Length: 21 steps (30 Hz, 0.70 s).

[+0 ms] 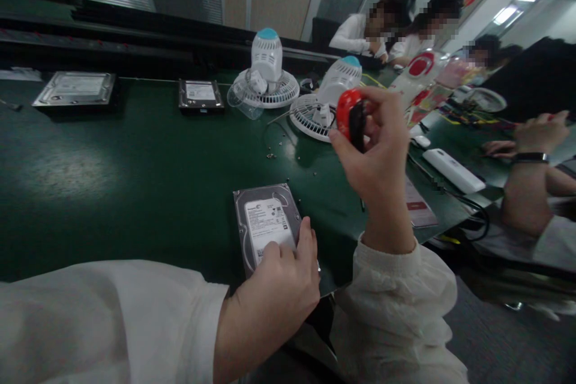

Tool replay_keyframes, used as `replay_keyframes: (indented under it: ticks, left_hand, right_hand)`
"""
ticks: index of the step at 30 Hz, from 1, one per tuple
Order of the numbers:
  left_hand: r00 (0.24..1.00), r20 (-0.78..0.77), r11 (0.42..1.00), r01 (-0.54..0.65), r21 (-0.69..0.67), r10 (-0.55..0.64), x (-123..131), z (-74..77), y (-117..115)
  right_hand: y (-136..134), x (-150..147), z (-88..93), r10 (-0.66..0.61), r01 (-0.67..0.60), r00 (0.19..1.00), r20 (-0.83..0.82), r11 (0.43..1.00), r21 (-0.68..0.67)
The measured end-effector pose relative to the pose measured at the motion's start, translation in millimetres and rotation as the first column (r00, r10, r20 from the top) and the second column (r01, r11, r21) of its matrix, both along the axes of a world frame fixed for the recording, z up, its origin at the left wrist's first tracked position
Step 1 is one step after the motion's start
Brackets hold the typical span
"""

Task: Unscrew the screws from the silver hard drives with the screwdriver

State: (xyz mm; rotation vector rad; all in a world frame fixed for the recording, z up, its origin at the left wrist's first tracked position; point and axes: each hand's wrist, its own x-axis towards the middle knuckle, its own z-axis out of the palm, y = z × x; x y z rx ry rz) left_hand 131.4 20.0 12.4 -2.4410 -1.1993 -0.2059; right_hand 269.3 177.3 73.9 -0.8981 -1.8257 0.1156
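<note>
My left hand (283,276) lies over the near end of a silver hard drive (265,204) with a white label. Its fingers curl over the drive's right edge and hold it to the green table. Raised above the table to the right, my right hand (382,144) is closed around a red and black screwdriver (348,113). A thin dark shaft shows beneath that hand, beside the wrist. Several tiny screws (270,156) are scattered beyond the hard drive.
Two more hard drives, a large one (75,89) and a smaller one (200,95), lie at the back left. White fans (266,66) stand behind my right hand. A phone (418,204) and a white power strip (453,170) are at right, near a co-worker's arm (531,174).
</note>
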Motion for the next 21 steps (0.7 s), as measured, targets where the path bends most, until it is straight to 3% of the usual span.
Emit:
replay_keyframes:
  ticks: [3, 8, 15, 21]
  left_hand:
    - [1.000, -0.003, 0.999, 0.017, 0.030, -0.017, -1, -0.3, -2]
    - [0.999, -0.003, 0.997, 0.051, 0.060, -0.051, -2, 1.8, -5]
    - [0.998, 0.001, 0.998, 0.056, 0.035, -0.056, -3, 3.3, -4]
    - [0.999, 0.001, 0.998, 0.055, 0.025, -0.055, -2, 2.6, -3]
  right_hand:
    - [8, 2, -8.0, 0.017, 0.044, 0.940, 0.340, 0.984, -0.171]
    - [9, -7, -19.5, 0.035, 0.203, 0.765, 0.644, 0.935, -0.292]
    - [9, -11, -27.7, 0.104, 0.213, 0.675, 0.731, 0.920, -0.328]
    - [8, -6, -22.0, 0.099, 0.177, 0.720, 0.687, 0.931, -0.319]
